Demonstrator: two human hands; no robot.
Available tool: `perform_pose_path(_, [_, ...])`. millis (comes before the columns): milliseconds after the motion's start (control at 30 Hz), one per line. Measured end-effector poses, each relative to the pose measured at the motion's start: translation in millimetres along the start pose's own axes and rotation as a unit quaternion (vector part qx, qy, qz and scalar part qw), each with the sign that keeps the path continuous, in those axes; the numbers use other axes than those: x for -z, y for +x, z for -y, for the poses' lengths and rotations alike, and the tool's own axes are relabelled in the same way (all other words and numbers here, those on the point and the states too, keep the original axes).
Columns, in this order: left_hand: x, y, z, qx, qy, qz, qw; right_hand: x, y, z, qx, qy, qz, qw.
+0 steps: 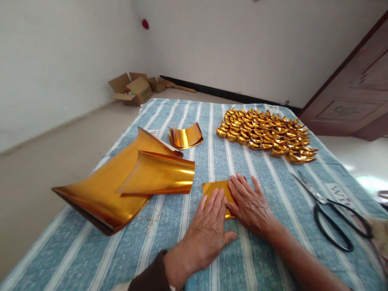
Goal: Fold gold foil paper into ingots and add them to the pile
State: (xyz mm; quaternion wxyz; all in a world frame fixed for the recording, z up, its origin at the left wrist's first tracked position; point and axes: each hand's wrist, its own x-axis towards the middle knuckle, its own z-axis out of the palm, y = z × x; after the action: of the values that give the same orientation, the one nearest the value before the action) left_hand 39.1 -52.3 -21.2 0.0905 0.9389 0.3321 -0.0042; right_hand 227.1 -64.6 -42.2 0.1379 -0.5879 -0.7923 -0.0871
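Observation:
A small square of gold foil paper (pixel 214 188) lies flat on the blue striped cloth (pixel 212 133). My left hand (pixel 206 234) rests palm down on its near edge, fingers spread over the sheet. My right hand (pixel 250 206) lies flat on its right side, fingers pointing left and away. Both palms press the paper down; most of it is hidden under them.
A curled stack of large gold sheets (pixel 121 186) lies to the left, and a small curled gold piece (pixel 185 136) beyond it. Several folded gold paper ingots (pixel 266 135) are heaped at the far right. Black-handled scissors (pixel 330 212) lie at right. Cardboard boxes (pixel 133 89) sit on the floor.

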Motion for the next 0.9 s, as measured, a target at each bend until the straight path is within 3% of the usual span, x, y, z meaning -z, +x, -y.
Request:
perform_pose_path(133, [1.4,-1,2,0.005,-0.016,0.032,0.999,3,-3,-5,0.006,0.022,0.041,0.999])
perform_pose_path(533, [1.2,0,4,0.01,-0.004,0.028,1.0,7,-1,-18,0.0,0.086,0.155,0.984])
perform_pose_path(700, [-0.9,0,4,0.009,0.01,0.018,1.0,13,-10,-34,-0.044,0.117,0.177,0.976])
perform_pose_path(900, [3.0,2,4,0.016,0.013,0.045,0.999,19,-25,-58,-0.104,0.13,0.171,0.971])
